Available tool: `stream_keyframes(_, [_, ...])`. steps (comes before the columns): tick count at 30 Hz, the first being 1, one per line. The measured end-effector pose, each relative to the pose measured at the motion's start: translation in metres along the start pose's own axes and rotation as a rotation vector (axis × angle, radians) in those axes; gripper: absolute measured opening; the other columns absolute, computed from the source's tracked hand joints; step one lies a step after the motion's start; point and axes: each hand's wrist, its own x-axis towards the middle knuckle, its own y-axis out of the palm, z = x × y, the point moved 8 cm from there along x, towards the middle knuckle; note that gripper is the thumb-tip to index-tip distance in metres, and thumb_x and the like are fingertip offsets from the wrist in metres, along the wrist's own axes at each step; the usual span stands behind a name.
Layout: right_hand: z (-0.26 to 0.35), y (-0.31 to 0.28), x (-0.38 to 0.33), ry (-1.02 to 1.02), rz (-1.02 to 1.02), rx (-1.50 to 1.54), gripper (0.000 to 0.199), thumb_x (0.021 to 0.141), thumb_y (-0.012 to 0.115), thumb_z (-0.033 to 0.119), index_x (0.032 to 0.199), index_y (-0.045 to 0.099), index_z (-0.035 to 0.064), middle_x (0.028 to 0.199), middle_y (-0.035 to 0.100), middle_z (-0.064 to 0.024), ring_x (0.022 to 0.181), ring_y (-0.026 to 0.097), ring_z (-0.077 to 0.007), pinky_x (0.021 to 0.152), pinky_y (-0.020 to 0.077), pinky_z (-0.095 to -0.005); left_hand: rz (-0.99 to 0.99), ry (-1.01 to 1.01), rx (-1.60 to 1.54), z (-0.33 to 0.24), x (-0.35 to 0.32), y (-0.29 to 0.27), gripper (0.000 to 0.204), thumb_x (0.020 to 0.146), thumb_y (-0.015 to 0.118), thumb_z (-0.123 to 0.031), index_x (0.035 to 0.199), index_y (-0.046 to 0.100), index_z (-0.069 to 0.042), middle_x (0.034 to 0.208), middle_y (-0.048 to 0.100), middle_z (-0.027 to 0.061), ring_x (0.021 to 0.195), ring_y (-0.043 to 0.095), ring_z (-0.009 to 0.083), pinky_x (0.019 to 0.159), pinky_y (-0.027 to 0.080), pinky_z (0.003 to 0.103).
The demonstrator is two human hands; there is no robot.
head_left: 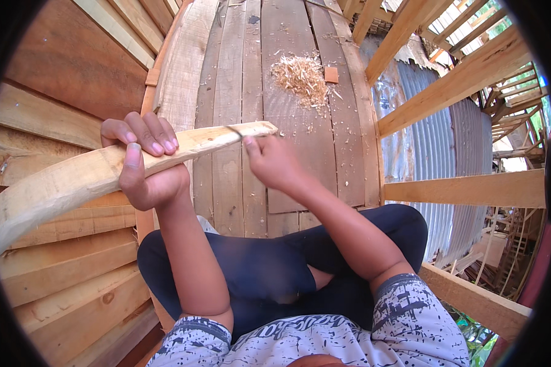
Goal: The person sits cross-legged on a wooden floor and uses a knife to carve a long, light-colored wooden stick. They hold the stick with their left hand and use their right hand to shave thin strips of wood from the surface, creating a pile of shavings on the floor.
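A long, pale, curved piece of wood (61,183) runs from the left rim to a narrow, whittled tip over the floorboards. My left hand (146,153) is wrapped round its middle, with fingers over the top and the thumb on the near side. Close to the tip, my right hand (275,160) is closed and slightly blurred by motion. From its fist a thin, dark knife blade (234,131) lies across the wood; the handle is hidden in the fingers.
A heap of wood shavings (300,79) lies on the plank floor (226,196) ahead, beside a small orange square (331,74). Plank walls (61,257) rise at left. Wooden rails (465,188) and corrugated metal sheets (438,122) stand at right. My legs are crossed below.
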Motion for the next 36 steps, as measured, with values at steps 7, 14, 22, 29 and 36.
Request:
stream_keyframes(7, [-0.035, 0.005, 0.02, 0.088, -0.077, 0.091, 0.055, 0.103, 0.043, 0.033, 0.073, 0.064, -0.0079, 0.071, 0.064, -0.0302, 0.072, 0.065, -0.0472, 0.071, 0.0495, -0.0545, -0.052, 0.009, 0.013, 0.004, 0.002, -0.001, 0.015, 0.079, 0.058, -0.015, 0.088, 0.048, -0.009, 0.061, 0.046, 0.0038, 0.053, 0.043, 0.0122, 0.053, 0.041, 0.024])
stream_keyframes(14, [0.003, 0.001, -0.003, -0.189, -0.071, 0.032, 0.052, 0.103, 0.047, 0.033, 0.074, 0.066, -0.0062, 0.074, 0.064, -0.0316, 0.074, 0.065, -0.0475, 0.07, 0.0498, -0.0559, -0.035, 0.002, 0.054, 0.003, 0.0, 0.0, 0.015, 0.079, 0.057, -0.022, 0.086, 0.048, -0.012, 0.06, 0.042, 0.0023, 0.053, 0.04, 0.0121, 0.053, 0.037, 0.024])
stream_keyframes(22, [0.022, 0.0, -0.018, -0.114, -0.112, 0.035, 0.057, 0.104, 0.044, 0.036, 0.07, 0.063, -0.0061, 0.067, 0.061, -0.0288, 0.066, 0.063, -0.0439, 0.065, 0.0482, -0.0532, -0.031, 0.017, 0.049, -0.001, -0.001, -0.001, 0.014, 0.081, 0.055, -0.019, 0.086, 0.047, -0.01, 0.061, 0.042, 0.0029, 0.053, 0.04, 0.0125, 0.053, 0.037, 0.025])
stream_keyframes(29, [0.013, 0.004, -0.007, -0.134, -0.113, -0.005, 0.055, 0.103, 0.044, 0.035, 0.072, 0.064, -0.0066, 0.066, 0.063, -0.0281, 0.066, 0.065, -0.0445, 0.067, 0.0505, -0.0537, -0.04, 0.022, 0.061, 0.0, -0.001, -0.003, 0.012, 0.082, 0.055, -0.017, 0.085, 0.046, -0.01, 0.062, 0.043, 0.0023, 0.054, 0.039, 0.0116, 0.054, 0.038, 0.025])
stream_keyframes(36, [-0.098, 0.007, 0.036, 0.157, -0.21, 0.013, 0.056, 0.103, 0.042, 0.034, 0.07, 0.062, -0.0068, 0.069, 0.063, -0.0296, 0.071, 0.065, -0.048, 0.073, 0.052, -0.0536, -0.069, 0.006, 0.046, 0.011, 0.001, 0.005, 0.014, 0.082, 0.057, -0.017, 0.085, 0.045, -0.01, 0.061, 0.042, 0.0018, 0.052, 0.041, 0.0116, 0.052, 0.039, 0.024])
